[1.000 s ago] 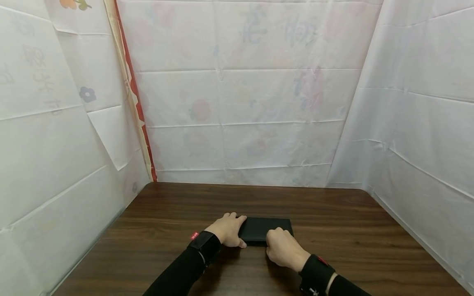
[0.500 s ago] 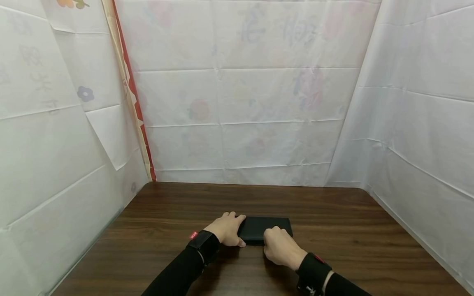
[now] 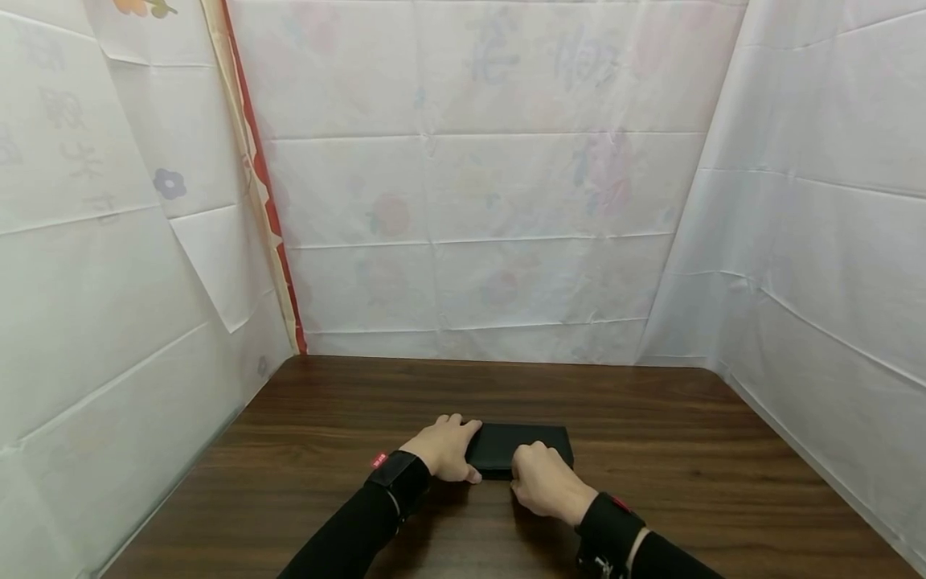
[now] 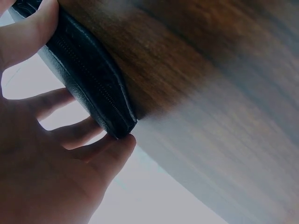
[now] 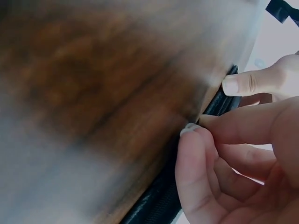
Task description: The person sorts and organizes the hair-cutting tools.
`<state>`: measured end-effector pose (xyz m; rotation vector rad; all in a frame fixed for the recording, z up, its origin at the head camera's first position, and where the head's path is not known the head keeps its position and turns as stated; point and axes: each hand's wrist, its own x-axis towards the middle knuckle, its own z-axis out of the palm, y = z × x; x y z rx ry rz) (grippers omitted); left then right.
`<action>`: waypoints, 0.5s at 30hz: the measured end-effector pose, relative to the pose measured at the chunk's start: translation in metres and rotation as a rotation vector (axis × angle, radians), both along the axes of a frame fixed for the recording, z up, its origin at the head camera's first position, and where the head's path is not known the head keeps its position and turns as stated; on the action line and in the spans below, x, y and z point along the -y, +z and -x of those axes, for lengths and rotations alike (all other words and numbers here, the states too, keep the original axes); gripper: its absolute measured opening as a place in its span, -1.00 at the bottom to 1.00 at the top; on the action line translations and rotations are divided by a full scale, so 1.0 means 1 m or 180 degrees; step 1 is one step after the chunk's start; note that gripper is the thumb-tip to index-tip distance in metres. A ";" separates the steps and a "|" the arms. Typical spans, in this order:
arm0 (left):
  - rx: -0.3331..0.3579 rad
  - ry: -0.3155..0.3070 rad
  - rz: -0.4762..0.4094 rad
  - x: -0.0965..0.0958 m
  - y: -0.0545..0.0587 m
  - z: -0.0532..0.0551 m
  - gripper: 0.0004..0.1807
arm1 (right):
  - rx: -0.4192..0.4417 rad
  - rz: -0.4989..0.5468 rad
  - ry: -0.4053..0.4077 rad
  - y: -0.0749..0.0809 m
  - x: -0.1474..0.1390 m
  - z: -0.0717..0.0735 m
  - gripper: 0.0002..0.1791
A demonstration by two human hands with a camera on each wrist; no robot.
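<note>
A flat black zip pouch (image 3: pixel 508 441) lies on the wooden table in the head view. My left hand (image 3: pixel 443 452) holds its left end, thumb at the near edge and fingers spread round the far side. The left wrist view shows the zipper (image 4: pixel 88 74) running along the pouch's side. My right hand (image 3: pixel 548 484) is at the near edge, right of the middle. In the right wrist view its thumb and index finger pinch at the zipper line; the zipper pull is hidden between the fingertips.
The brown wooden table (image 3: pixel 347 402) carries the pouch. White printed sheets (image 3: pixel 463 185) hang behind it and at both sides. A red and cream strip (image 3: pixel 264 189) runs down the back left corner.
My right hand has slid slightly left along the pouch's near edge, still pinching. The left hand and the pouch have stayed almost where they were.
</note>
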<state>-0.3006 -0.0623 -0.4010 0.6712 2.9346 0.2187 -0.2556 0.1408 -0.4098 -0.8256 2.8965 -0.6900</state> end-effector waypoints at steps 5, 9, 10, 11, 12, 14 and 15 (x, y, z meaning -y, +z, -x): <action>0.0056 -0.0010 0.0002 -0.002 0.001 0.001 -0.08 | 0.0130 -0.0005 -0.0025 0.006 -0.002 0.000 -0.80; 0.0063 -0.0013 0.0002 0.000 -0.001 0.002 -0.08 | 0.0179 0.0040 -0.0038 0.006 -0.002 -0.001 -0.79; 0.0060 -0.0019 0.0004 0.001 -0.001 0.002 -0.08 | 0.0180 0.0063 -0.0031 0.005 -0.002 -0.001 -0.77; 0.0053 -0.0024 0.0013 0.001 -0.002 0.002 -0.08 | 0.0177 0.0086 -0.0030 0.006 -0.002 -0.001 -0.75; 0.0040 -0.0035 0.0019 0.002 -0.001 0.002 -0.08 | 0.0182 0.0111 -0.0040 0.006 -0.002 0.000 -0.75; 0.0020 -0.0033 0.0033 0.003 0.000 0.001 -0.08 | 0.0255 0.0203 -0.0071 0.007 -0.003 0.000 -0.77; 0.0006 -0.0029 0.0056 0.004 0.001 0.000 -0.07 | 0.0316 0.0260 -0.0094 0.008 -0.003 0.000 -0.79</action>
